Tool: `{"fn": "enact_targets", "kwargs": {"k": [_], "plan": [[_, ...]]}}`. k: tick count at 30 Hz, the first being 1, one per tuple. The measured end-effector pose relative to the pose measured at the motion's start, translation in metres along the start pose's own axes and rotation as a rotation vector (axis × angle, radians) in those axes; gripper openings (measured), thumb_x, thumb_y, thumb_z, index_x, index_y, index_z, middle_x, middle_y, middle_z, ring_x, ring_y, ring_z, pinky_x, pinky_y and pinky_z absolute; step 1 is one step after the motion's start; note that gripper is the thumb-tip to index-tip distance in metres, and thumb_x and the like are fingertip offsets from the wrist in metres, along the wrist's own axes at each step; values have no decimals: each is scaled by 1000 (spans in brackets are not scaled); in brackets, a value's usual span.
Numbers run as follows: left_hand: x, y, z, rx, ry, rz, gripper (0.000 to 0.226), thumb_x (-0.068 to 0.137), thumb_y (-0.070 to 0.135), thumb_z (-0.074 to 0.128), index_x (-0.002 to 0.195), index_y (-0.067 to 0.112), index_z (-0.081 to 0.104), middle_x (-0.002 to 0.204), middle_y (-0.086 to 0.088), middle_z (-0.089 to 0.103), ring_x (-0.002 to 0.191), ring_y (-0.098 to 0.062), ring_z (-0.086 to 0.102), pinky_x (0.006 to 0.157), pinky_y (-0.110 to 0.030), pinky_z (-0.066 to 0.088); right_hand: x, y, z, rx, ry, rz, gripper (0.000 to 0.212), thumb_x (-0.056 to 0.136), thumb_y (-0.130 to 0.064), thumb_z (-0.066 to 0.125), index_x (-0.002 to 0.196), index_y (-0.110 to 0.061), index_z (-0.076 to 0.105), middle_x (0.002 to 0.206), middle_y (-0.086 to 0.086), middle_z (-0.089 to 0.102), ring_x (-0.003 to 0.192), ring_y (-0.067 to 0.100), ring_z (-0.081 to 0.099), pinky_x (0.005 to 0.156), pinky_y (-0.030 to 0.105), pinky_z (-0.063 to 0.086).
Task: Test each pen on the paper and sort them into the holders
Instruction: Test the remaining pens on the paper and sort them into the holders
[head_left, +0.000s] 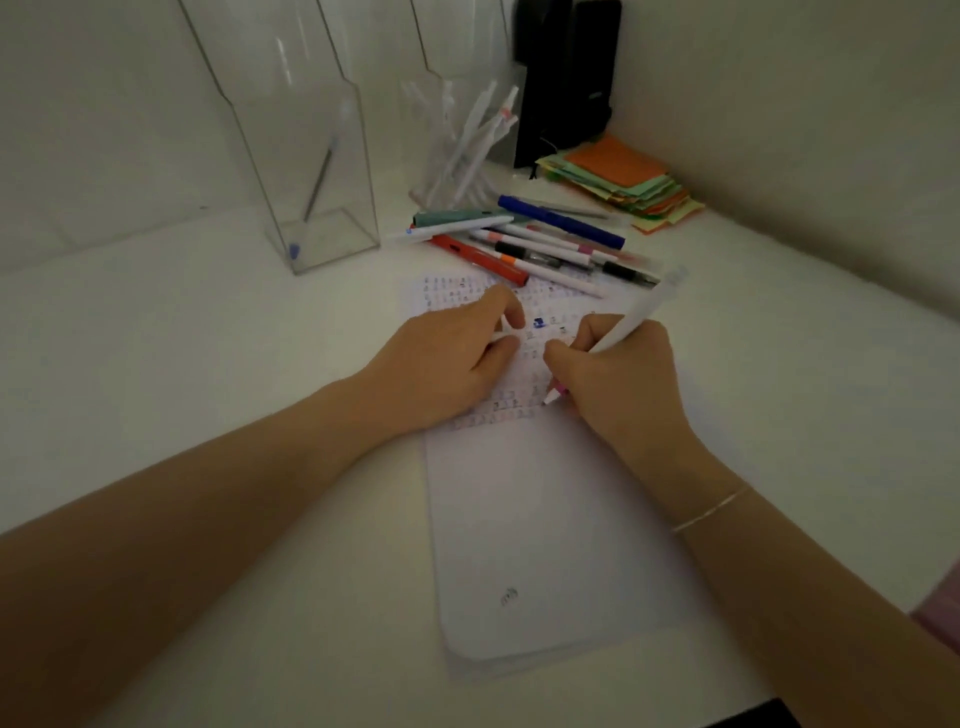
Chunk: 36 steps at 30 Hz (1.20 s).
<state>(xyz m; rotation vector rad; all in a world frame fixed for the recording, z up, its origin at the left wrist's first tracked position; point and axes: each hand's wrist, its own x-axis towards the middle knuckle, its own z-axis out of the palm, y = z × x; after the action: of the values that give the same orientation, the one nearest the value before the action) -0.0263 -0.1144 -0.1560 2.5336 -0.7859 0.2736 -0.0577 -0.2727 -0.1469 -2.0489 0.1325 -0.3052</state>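
Right hand: fingers curled round white pen, tip on paper mid-desk. Left hand: fingers loosely bent, pressing paper, pinching a small white piece, perhaps the cap. Holders at back edge. Risk: paper sliding if pressure lifts; smudged marks.

The paper lies on the table. Behind it lies a heap of pens. Behind that heap stands a holder with pens in it; left of the heap stands another holder with one pen. Right of the heap lies a stack of notes.
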Motion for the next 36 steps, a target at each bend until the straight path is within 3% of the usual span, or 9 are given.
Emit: {"fn": "enact_targets", "kwargs": {"k": [3,7,11,20,24,27,30,33,36], "plan": [[0,-1,0,-10,4,3,16,96,29,43,107,18,46,67,8,51,56,-6,47,52,-21,34,0,0,1,-22,-5,-38,23,74,-4,64,63,14,55,55,23,59,39,9,46,42,19,41],[0,-2,1,6,5,14,12,96,29,43,101,18,47,69,12,49,58,-2,47,52,-13,31,-2,0,3,-77,13,-102,26,76,-5,63,65,16,51,62,31,58,50,33,49,46,31,43],[-1,-1,0,0,10,11,12,97,28,43,98,17,47,64,16,43,55,-2,45,51,-15,28,-3,-1,3,-83,14,-111,26,76,-4,64,64,15,51,62,31,56,49,22,44,45,29,39],[-1,1,0,-3,22,27,12,98,31,41,90,22,42,64,14,43,56,-3,43,51,-18,28,-1,1,3,-83,9,-122,27,77,-4,63,65,17,51,63,32,55,50,22,43,48,29,41],[0,-1,1,-24,78,59,13,97,26,43,93,17,50,81,5,54,67,-11,49,59,-25,36,-3,1,2,-31,-30,-97,28,77,-3,66,61,15,53,56,27,56,37,7,43,41,15,38],[0,-2,2,-33,119,71,16,97,22,42,101,15,55,91,2,52,74,-14,52,64,-28,42,-3,0,1,0,-51,-87,28,76,-2,66,59,15,52,56,30,56,38,10,44,40,16,39],[-1,-3,1,-80,143,35,24,96,21,39,109,16,58,95,7,45,70,-8,47,63,-18,37,-3,0,2,1,-46,-82,29,78,-2,64,58,14,49,55,30,53,42,16,43,40,16,38],[1,-1,-3,-194,161,22,26,96,16,45,118,16,58,101,12,48,75,7,48,67,-5,33,-3,1,4,-34,-36,-116,30,81,0,60,56,6,43,52,16,40,44,13,37,40,14,33],[0,4,-9,-325,149,6,23,93,18,53,115,17,60,95,16,56,80,15,50,69,-1,33,-2,0,-3,104,-31,-70,32,83,-8,66,62,8,49,50,13,48,38,9,39,40,15,37]]}}
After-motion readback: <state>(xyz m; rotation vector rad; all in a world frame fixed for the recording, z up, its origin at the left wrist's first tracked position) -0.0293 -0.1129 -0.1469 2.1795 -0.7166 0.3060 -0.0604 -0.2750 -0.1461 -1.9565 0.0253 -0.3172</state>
